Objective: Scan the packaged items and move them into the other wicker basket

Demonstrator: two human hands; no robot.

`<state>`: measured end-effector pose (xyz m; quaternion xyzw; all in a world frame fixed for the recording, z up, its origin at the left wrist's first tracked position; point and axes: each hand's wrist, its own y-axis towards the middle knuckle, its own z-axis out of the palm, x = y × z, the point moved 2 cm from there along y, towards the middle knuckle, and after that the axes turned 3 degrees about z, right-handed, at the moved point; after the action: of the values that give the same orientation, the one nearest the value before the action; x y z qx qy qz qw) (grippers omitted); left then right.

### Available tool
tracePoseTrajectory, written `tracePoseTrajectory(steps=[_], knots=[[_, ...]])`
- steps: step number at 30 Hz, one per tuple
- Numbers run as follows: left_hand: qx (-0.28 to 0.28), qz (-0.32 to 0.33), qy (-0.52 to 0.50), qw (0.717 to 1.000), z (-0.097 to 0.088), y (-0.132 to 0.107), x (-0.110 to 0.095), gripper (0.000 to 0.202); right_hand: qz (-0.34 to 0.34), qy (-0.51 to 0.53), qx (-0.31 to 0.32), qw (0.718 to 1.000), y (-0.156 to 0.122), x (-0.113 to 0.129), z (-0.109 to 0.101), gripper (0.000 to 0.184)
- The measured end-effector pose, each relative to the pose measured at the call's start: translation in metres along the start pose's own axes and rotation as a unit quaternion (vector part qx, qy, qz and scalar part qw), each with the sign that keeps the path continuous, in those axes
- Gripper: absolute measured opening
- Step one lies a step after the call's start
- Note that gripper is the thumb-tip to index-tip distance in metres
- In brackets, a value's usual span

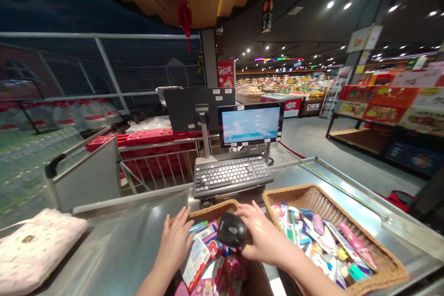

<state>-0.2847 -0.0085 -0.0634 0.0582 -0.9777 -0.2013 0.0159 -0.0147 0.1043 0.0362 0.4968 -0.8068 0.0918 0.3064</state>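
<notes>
My right hand (pixel 262 236) is closed around a black handheld barcode scanner (pixel 231 230), held over the nearer wicker basket (pixel 211 211). That basket is full of small colourful packets, among them a white and red box (pixel 195 261). My left hand (pixel 176 240) rests with its fingers bent on the basket's left rim and on the packets there. A second, larger wicker basket (pixel 385 256) of several small packaged goods sits to the right.
Both baskets stand on a steel checkout counter (pixel 118 249). Behind them are a grey keyboard (pixel 231 175), a lit screen (pixel 250 125) and a second monitor's back (pixel 194 108). A pink patterned bag (pixel 34 247) lies at the left. Metal railings and shop shelves stand beyond.
</notes>
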Motion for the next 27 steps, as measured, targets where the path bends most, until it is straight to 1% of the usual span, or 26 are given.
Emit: tracePoseTrajectory(steps=[3,5,7,9,12,15,18,20,23,25,27], knots=[[-0.013,0.042,-0.044,0.998,-0.005,0.031,-0.025,0.024,0.021,-0.005,-0.030,0.999,-0.012,-0.008,-0.017,0.053],[-0.016,0.078,-0.068,0.994,-0.007,0.057,-0.051,0.026,0.035,-0.010,-0.052,0.998,-0.024,-0.016,-0.033,0.055],[-0.019,0.118,-0.089,0.989,-0.007,0.083,-0.083,0.026,0.049,-0.020,-0.081,0.995,-0.038,-0.026,-0.051,0.058],[-0.020,0.155,-0.107,0.982,-0.005,0.107,-0.119,0.022,0.066,-0.032,-0.114,0.991,-0.054,-0.038,-0.070,0.061],[-0.008,0.210,-0.133,0.969,0.006,0.139,-0.176,0.024,0.091,-0.049,-0.154,0.983,-0.079,-0.059,-0.097,0.064],[0.019,0.267,-0.155,0.951,0.025,0.166,-0.233,0.035,0.114,-0.074,-0.189,0.973,-0.105,-0.085,-0.120,0.065],[0.050,0.305,-0.166,0.936,0.052,0.190,-0.286,0.053,0.142,-0.097,-0.222,0.960,-0.130,-0.113,-0.141,0.068],[0.074,0.320,-0.166,0.930,0.072,0.203,-0.316,0.062,0.165,-0.106,-0.243,0.950,-0.147,-0.129,-0.152,0.068],[0.106,0.334,-0.158,0.923,0.099,0.218,-0.354,0.073,0.196,-0.103,-0.261,0.939,-0.167,-0.148,-0.166,0.064],[0.121,0.344,-0.153,0.919,0.114,0.226,-0.373,0.078,0.213,-0.092,-0.263,0.936,-0.176,-0.156,-0.174,0.060],[0.130,0.354,-0.150,0.914,0.127,0.233,-0.389,0.078,0.228,-0.082,-0.263,0.934,-0.182,-0.163,-0.180,0.058]])
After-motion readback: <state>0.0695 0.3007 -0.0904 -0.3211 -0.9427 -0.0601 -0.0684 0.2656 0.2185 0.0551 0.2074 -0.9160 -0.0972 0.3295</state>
